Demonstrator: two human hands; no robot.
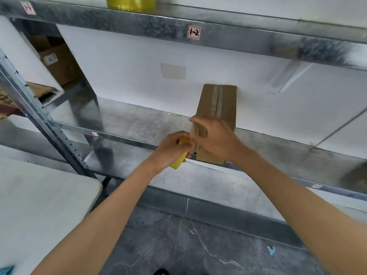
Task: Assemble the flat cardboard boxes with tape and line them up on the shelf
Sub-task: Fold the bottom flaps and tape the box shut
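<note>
A brown cardboard box [220, 104] lies on the metal shelf [127, 124], its taped seam facing up and its near end at the shelf's front edge. My left hand [170, 149] grips a yellow tape roll [179, 158] just left of the box's near end. My right hand [214, 137] lies over the box's near end, fingers bent across the top and the near face, touching the left hand's fingertips. The tape strip itself is too thin to make out.
A white table [39, 205] stands at the lower left. A steel upright [39, 118] rises left of the shelf. The upper shelf [198, 26] carries a yellow roll [131, 2]. More cardboard boxes [57, 58] sit behind at the far left. Grey floor lies below.
</note>
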